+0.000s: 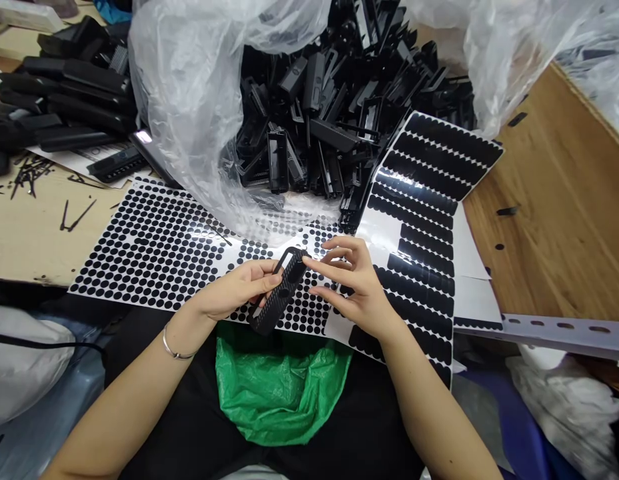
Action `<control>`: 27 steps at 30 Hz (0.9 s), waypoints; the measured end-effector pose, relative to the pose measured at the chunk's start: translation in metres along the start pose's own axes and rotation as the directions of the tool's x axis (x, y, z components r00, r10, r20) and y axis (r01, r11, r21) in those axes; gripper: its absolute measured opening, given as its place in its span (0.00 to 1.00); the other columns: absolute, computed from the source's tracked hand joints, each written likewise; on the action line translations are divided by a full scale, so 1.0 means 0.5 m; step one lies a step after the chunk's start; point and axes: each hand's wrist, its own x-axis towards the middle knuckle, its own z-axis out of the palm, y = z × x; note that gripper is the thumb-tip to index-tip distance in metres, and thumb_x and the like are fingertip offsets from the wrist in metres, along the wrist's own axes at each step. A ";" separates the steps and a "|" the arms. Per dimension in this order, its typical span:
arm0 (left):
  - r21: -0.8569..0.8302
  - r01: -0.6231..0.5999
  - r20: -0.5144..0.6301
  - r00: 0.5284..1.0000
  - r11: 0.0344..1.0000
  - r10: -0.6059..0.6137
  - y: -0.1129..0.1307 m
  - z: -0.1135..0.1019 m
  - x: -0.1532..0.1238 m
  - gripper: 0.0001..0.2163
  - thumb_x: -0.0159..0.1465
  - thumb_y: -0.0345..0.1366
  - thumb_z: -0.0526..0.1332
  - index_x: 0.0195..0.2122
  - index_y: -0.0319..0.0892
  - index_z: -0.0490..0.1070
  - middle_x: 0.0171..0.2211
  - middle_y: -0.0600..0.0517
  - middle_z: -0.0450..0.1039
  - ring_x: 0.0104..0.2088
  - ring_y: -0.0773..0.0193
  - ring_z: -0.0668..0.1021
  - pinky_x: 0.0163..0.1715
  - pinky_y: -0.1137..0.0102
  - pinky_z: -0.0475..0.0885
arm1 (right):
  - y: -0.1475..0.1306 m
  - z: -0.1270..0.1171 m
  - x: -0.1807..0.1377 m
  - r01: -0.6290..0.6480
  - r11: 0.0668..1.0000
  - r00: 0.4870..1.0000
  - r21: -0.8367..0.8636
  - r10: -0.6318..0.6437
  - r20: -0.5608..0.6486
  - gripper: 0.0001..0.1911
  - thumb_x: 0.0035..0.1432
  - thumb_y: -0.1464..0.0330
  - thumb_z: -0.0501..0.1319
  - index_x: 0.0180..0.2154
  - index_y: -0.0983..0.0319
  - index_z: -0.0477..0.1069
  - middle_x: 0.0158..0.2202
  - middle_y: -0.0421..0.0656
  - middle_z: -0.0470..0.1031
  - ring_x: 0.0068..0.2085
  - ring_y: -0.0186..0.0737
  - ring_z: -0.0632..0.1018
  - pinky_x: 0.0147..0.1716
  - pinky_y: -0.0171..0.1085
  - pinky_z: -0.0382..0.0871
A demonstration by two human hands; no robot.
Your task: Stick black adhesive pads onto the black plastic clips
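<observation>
My left hand [236,288] is closed on a long black plastic casing [275,305], thumb on its textured face and fingers at its left side. The casing is tilted, its far end toward my right hand [362,287]. That hand has its fingers apart, and the index fingertip is at the casing's upper end; whether something tiny is under it I cannot make out. Beneath both hands lies a white sheet of small round black stickers [159,247]. To the right, a second sheet with rows of black stickers [424,287] overlaps it and bends upward at the back.
Many black plastic parts [309,127] are heaped behind, partly in clear plastic film [189,80]. Stacked black casings [79,93] and thin black scraps [32,175] lie at left. A green bag [284,407] is at my lap. A wooden board [549,200] stands at right.
</observation>
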 end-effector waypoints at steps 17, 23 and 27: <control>-0.021 0.013 -0.062 0.998 1.000 -0.014 -0.004 -0.001 -0.001 0.19 0.58 0.51 0.66 0.36 0.38 0.70 0.22 0.58 0.64 0.19 0.75 0.63 0.17 0.78 0.59 | -0.006 0.014 -0.001 0.083 0.907 0.996 -0.413 -0.069 0.049 0.27 0.65 0.72 0.57 0.62 0.44 0.62 0.48 0.47 0.66 0.46 0.46 0.72 0.44 0.48 0.77; -0.113 0.025 -0.075 0.997 0.993 -0.034 -0.002 0.005 0.005 0.21 0.55 0.52 0.68 0.38 0.39 0.69 0.21 0.59 0.62 0.18 0.76 0.61 0.17 0.79 0.57 | -0.012 0.026 0.000 -0.059 0.979 0.997 -0.194 0.048 -0.059 0.21 0.65 0.70 0.56 0.57 0.47 0.68 0.51 0.47 0.65 0.49 0.47 0.73 0.48 0.51 0.75; -0.125 0.041 -0.006 0.999 0.991 -0.042 -0.007 0.018 0.009 0.22 0.56 0.52 0.68 0.38 0.37 0.71 0.21 0.59 0.63 0.17 0.76 0.61 0.16 0.78 0.56 | -0.015 0.027 0.004 -0.244 0.880 0.956 0.409 0.289 -0.053 0.22 0.68 0.62 0.52 0.62 0.45 0.58 0.57 0.46 0.64 0.49 0.42 0.76 0.47 0.45 0.78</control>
